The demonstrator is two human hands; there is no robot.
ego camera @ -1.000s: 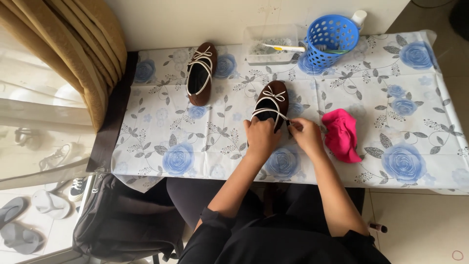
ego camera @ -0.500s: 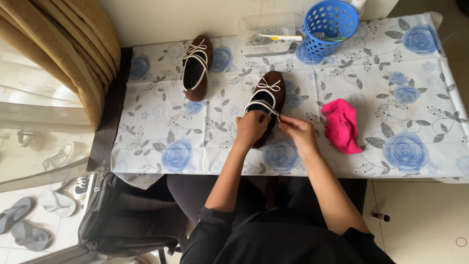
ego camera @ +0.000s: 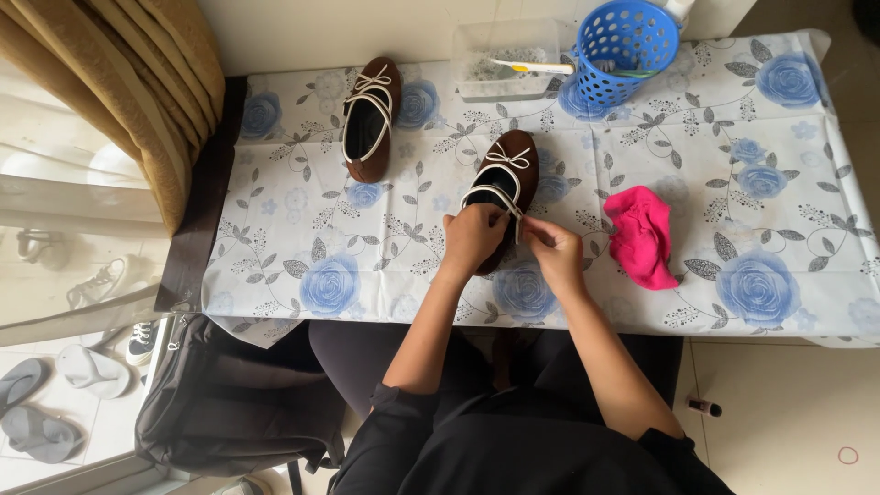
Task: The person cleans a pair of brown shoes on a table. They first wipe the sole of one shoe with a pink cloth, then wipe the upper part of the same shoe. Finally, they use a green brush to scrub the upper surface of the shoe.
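Observation:
A brown flat shoe (ego camera: 507, 174) with white trim and a small white bow lies toe-away in the middle of the table. My left hand (ego camera: 471, 239) grips its heel end and hides it. My right hand (ego camera: 553, 253) pinches the white strap at the shoe's right rim, close beside the left hand. A second matching brown shoe (ego camera: 369, 129) lies apart at the back left, untouched.
The table (ego camera: 321, 238) wears a white cloth with blue roses. A crumpled pink cloth (ego camera: 641, 235) lies right of my hands. At the back stand a blue perforated basket (ego camera: 625, 48) and a clear tray (ego camera: 510, 60) holding a toothbrush. Curtain, dark bag and sandals at left.
The view has shifted slightly, so the table sits higher in frame. My hands stay on the near shoe's heel, with the right fingers still working the white strap.

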